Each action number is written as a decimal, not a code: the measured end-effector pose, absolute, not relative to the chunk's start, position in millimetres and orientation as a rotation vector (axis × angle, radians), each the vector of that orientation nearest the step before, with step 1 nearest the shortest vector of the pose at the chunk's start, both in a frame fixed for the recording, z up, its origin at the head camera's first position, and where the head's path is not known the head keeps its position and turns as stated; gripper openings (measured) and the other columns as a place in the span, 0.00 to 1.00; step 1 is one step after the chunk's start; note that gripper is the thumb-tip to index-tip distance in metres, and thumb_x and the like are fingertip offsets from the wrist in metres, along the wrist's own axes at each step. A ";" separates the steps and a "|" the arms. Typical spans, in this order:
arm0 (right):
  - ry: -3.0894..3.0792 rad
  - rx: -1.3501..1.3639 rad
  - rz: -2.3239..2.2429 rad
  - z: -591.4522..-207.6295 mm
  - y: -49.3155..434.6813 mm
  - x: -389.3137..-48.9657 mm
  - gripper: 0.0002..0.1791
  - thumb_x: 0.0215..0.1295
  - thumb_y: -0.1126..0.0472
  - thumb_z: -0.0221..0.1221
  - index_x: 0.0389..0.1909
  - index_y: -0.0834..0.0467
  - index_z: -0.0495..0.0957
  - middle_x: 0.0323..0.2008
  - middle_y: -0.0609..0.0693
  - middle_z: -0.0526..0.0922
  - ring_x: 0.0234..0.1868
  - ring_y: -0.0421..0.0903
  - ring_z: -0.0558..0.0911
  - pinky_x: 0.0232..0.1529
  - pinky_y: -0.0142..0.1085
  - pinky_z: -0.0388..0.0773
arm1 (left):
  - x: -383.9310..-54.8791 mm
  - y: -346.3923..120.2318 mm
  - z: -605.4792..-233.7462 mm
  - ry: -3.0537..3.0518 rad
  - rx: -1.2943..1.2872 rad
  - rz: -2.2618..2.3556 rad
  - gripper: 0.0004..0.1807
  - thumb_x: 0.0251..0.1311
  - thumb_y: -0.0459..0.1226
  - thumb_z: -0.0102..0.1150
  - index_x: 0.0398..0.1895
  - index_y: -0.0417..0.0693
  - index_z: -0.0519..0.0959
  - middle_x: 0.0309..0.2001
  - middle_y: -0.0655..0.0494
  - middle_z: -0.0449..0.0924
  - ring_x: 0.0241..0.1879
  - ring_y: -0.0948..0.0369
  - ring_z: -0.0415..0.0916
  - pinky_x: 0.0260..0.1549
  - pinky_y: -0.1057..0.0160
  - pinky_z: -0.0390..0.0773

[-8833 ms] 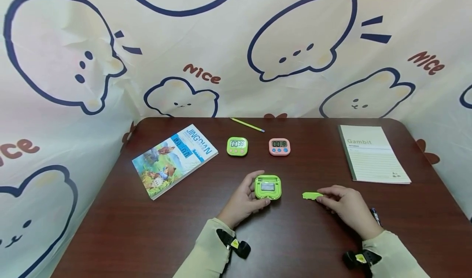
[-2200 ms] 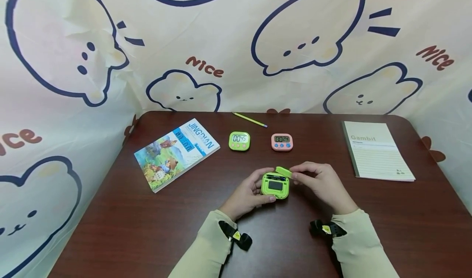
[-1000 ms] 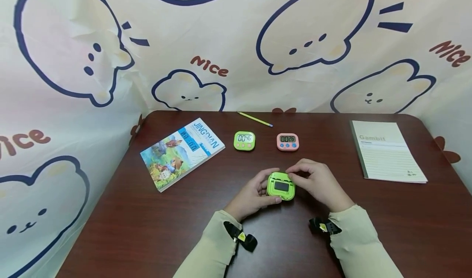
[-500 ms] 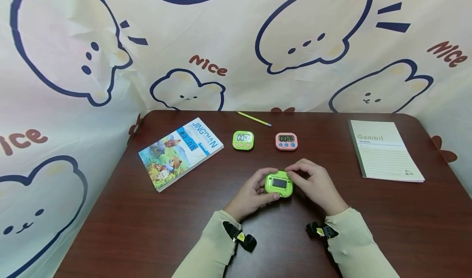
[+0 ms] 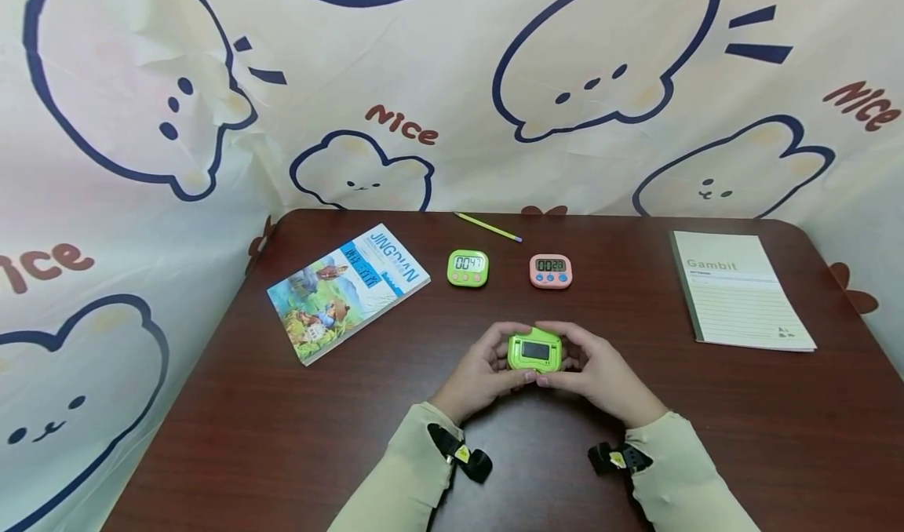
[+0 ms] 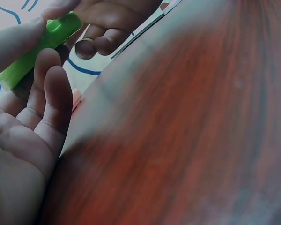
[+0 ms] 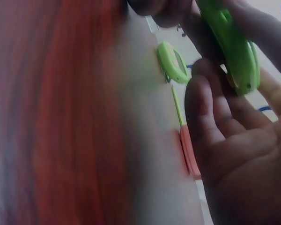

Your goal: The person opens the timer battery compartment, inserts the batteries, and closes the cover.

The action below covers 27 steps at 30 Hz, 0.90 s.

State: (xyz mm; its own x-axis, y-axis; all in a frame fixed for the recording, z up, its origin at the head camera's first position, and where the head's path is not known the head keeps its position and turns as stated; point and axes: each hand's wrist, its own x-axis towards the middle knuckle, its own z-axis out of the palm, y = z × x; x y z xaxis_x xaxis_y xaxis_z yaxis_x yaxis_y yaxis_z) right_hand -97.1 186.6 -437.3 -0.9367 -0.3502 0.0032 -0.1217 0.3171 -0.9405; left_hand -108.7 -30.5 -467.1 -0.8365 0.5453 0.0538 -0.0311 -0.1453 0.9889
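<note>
Between both hands, just above the table, is a green timer (image 5: 534, 351) with a dark rectangle on the side facing up. My left hand (image 5: 482, 369) grips its left side, index finger at the top edge and thumb at the bottom. My right hand (image 5: 600, 371) holds the right side in the same way, and the thumb tips nearly meet. The green strip-shaped cover lies along the timer's upper edge; how firmly it sits I cannot tell. In the right wrist view the timer (image 7: 239, 56) appears edge-on between fingers and thumb.
Behind the hands a green digital timer (image 5: 468, 268) and a pink one (image 5: 551, 271) lie on the brown table (image 5: 353, 453). A pencil (image 5: 489, 227) is near the back edge. A picture-covered book (image 5: 349, 293) lies left, a notebook (image 5: 741, 290) right.
My right hand brought the green cover from the right to the timer's top edge and fitted it there. It then shifted from pinching that corner to gripping the timer's right side.
</note>
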 end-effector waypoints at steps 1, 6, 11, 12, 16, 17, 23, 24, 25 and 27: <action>2.375 -0.431 -1.670 -437.0 187.8 -97.0 0.39 0.52 0.64 0.76 0.66 0.56 0.73 0.55 0.55 0.79 0.37 0.46 0.82 0.36 0.33 0.82 | -108.3 -30.8 -466.8 1.748 0.569 2.027 0.31 0.62 0.25 0.64 0.67 0.48 0.66 0.49 0.40 0.83 0.38 0.61 0.81 0.35 0.68 0.81; 2.310 -0.423 -1.703 -436.8 188.7 -96.9 0.35 0.52 0.65 0.76 0.63 0.58 0.75 0.52 0.58 0.81 0.37 0.45 0.84 0.38 0.33 0.83 | -107.0 -31.7 -465.1 1.772 0.533 1.989 0.29 0.61 0.26 0.66 0.64 0.50 0.69 0.42 0.47 0.85 0.29 0.63 0.77 0.28 0.68 0.78; 2.267 -0.392 -1.745 -438.6 187.0 -97.2 0.33 0.52 0.67 0.75 0.61 0.59 0.76 0.53 0.60 0.81 0.39 0.45 0.86 0.39 0.33 0.84 | -106.1 -31.7 -464.4 1.769 0.522 1.989 0.28 0.60 0.26 0.67 0.62 0.47 0.69 0.42 0.45 0.85 0.28 0.63 0.76 0.27 0.68 0.78; 2.268 -0.390 -1.750 -439.0 186.5 -97.1 0.34 0.53 0.67 0.75 0.62 0.59 0.76 0.53 0.60 0.81 0.39 0.45 0.86 0.39 0.33 0.84 | -106.0 -31.7 -464.4 1.769 0.513 1.993 0.28 0.60 0.26 0.67 0.62 0.46 0.69 0.42 0.45 0.85 0.27 0.63 0.76 0.27 0.68 0.78; 2.280 -0.400 -1.777 -439.6 184.0 -96.3 0.40 0.54 0.66 0.75 0.68 0.59 0.70 0.59 0.59 0.77 0.41 0.45 0.85 0.38 0.33 0.84 | -106.3 -31.3 -464.0 1.763 0.462 2.030 0.28 0.61 0.27 0.66 0.63 0.47 0.69 0.39 0.49 0.84 0.26 0.62 0.74 0.24 0.68 0.76; 2.281 -0.406 -1.779 -439.7 183.4 -96.2 0.42 0.54 0.65 0.75 0.70 0.59 0.67 0.61 0.59 0.76 0.42 0.45 0.84 0.38 0.33 0.83 | -106.2 -31.4 -463.8 1.758 0.446 2.043 0.29 0.61 0.27 0.66 0.64 0.48 0.69 0.38 0.50 0.84 0.25 0.62 0.74 0.23 0.68 0.75; 2.296 -0.396 -1.795 -441.2 181.2 -94.7 0.43 0.54 0.63 0.75 0.70 0.56 0.66 0.57 0.56 0.79 0.44 0.45 0.83 0.40 0.34 0.82 | -105.8 -31.6 -462.4 1.714 0.438 2.070 0.33 0.62 0.30 0.67 0.70 0.54 0.67 0.37 0.51 0.83 0.26 0.60 0.74 0.19 0.67 0.71; 2.304 -0.392 -1.805 -441.6 181.4 -94.6 0.41 0.54 0.64 0.75 0.68 0.57 0.67 0.55 0.56 0.80 0.43 0.45 0.83 0.40 0.34 0.81 | -106.1 -31.8 -461.6 1.700 0.456 2.065 0.36 0.62 0.29 0.67 0.72 0.54 0.65 0.40 0.50 0.84 0.28 0.60 0.76 0.21 0.67 0.74; 2.314 -0.393 -1.813 -441.2 182.0 -94.5 0.40 0.53 0.64 0.75 0.67 0.58 0.68 0.54 0.57 0.81 0.43 0.44 0.83 0.41 0.34 0.81 | -106.9 -32.2 -461.0 1.679 0.473 2.059 0.39 0.62 0.28 0.66 0.74 0.54 0.62 0.43 0.47 0.84 0.31 0.59 0.78 0.24 0.67 0.77; 2.331 -0.393 -1.822 -441.1 183.8 -94.9 0.40 0.53 0.65 0.76 0.66 0.59 0.69 0.53 0.58 0.81 0.43 0.44 0.83 0.41 0.34 0.81 | -108.3 -33.9 -459.2 1.655 0.505 2.041 0.42 0.63 0.27 0.65 0.78 0.53 0.57 0.49 0.44 0.83 0.36 0.59 0.81 0.29 0.67 0.79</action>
State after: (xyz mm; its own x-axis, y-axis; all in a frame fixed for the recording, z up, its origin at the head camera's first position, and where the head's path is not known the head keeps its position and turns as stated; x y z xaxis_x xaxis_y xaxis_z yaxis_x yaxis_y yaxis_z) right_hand -94.9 183.8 -441.1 -0.9531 -0.3002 0.0378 -0.1091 0.2245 -0.9683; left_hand -108.3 -33.9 -459.2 -0.8262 0.5634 -0.0050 -0.1214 -0.1694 0.9780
